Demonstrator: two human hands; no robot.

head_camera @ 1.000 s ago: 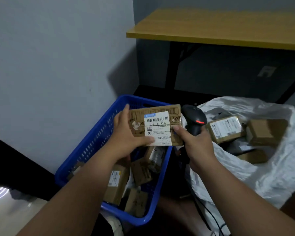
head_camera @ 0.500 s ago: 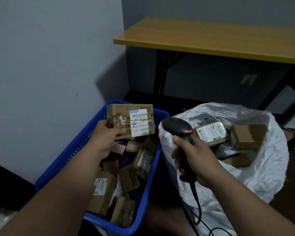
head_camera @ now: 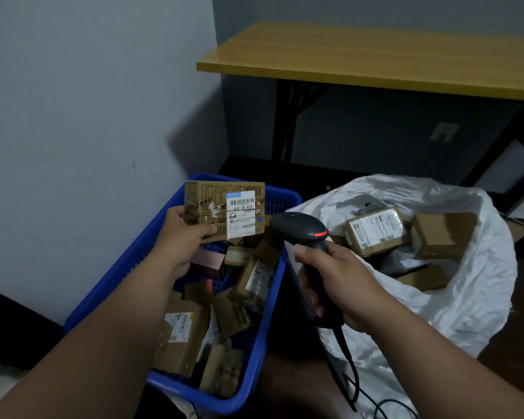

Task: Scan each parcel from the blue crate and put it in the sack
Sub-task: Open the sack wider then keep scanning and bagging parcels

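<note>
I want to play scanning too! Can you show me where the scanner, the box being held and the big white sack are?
scanner (head_camera: pixel 300 229), head view, its black top.
held box (head_camera: pixel 212 204), head view, cardboard front.
white sack (head_camera: pixel 466 303), head view, right wall.

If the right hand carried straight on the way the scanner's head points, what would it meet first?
Most likely the held parcel in the left hand: the right hand aims the scanner up-left at its label, though depth is unclear.
</note>
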